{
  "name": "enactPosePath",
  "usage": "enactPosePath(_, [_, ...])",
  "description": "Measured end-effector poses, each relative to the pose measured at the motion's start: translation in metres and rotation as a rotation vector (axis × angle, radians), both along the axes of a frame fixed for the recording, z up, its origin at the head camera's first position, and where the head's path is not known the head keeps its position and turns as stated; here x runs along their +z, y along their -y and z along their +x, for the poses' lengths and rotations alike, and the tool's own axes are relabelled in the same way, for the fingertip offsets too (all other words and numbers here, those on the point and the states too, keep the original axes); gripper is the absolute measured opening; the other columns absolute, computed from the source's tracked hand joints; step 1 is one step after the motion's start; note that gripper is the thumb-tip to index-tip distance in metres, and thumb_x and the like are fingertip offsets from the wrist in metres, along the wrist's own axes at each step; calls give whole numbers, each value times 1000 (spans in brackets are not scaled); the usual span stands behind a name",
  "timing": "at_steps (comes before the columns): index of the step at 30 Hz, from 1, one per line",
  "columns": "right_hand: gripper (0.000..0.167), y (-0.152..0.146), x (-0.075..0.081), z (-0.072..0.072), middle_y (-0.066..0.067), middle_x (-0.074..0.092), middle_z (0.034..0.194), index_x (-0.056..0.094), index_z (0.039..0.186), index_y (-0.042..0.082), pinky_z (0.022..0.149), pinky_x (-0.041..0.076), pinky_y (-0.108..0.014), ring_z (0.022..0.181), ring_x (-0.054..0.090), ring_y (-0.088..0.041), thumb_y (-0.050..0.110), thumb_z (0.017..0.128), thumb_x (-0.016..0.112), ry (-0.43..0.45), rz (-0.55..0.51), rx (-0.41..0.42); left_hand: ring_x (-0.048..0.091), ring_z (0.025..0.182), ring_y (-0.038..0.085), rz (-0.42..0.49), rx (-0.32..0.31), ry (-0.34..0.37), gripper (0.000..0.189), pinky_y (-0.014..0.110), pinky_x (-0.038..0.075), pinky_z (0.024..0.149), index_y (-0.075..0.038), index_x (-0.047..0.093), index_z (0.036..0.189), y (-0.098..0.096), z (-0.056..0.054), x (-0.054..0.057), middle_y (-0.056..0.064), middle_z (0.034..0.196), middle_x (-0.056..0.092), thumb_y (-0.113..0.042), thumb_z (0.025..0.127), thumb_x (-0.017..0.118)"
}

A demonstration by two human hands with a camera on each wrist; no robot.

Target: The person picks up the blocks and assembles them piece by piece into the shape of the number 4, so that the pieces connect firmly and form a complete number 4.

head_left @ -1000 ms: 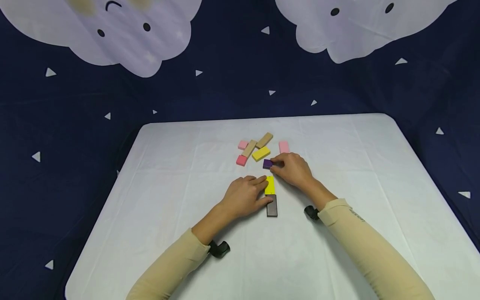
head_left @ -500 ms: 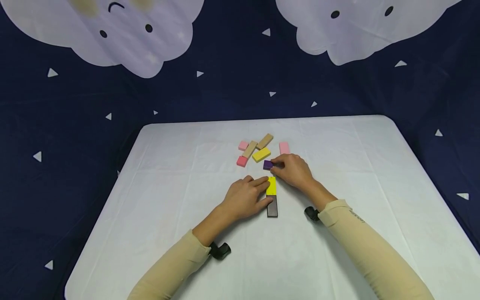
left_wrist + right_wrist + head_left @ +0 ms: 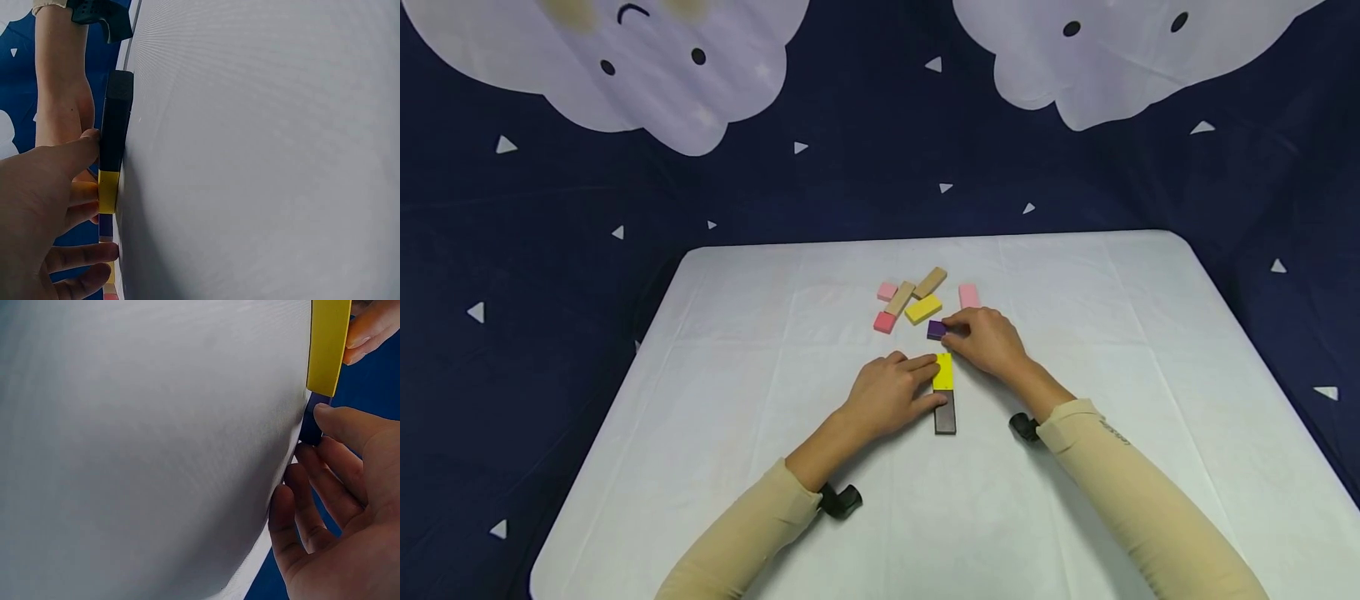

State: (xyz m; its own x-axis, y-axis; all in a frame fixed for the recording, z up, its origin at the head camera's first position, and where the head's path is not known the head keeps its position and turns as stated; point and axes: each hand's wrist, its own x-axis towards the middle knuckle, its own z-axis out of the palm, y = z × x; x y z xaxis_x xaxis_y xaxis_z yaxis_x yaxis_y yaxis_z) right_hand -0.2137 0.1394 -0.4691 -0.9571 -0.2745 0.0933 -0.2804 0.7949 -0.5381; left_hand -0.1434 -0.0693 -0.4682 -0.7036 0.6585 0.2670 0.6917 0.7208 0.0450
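Note:
In the head view my left hand (image 3: pixel 886 393) reaches in from the left, its straight fingers touching a yellow block (image 3: pixel 943 375) and its thumb resting on a dark grey block (image 3: pixel 945 420). These two blocks lie end to end in a line. My right hand (image 3: pixel 988 340) pinches a small purple block (image 3: pixel 936 330) between thumb and fingers, a short way beyond the yellow one. Seen from the right wrist, the thumb presses the near side of the purple block (image 3: pixel 310 425), while the other fingers hang loosely lower down.
Behind the hands lie a second yellow block (image 3: pixel 922 309), two wooden-coloured blocks (image 3: pixel 930 282), a red block (image 3: pixel 884 322) and a small pink block (image 3: pixel 887 291). Another pink block (image 3: pixel 968 295) sits just past the right hand. A white cloth covers the table (image 3: pixel 737 333).
Both hands and the blocks keep practically the same places; only a slight shift of the head view shows.

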Motion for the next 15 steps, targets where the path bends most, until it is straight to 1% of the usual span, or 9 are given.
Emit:
enactPosePath(7, [32,-1,1,-1,-5,68,110,72,113,14,86,46,-45,99,60,-24,28,84,75,7,-5,15,59,96,17,2,7,15,54,31,50,78,-19,65,126,0,0,-2,-5,130,59,-59,90,55])
enactPosePath(15, [33,-3,2,-1,-5,69,107,72,113,14,84,46,-44,96,61,-22,28,84,75,9,-24,30,59,95,17,1,9,16,55,31,50,78,-19,66,125,-1,0,0,-5,129,60,-60,90,55])
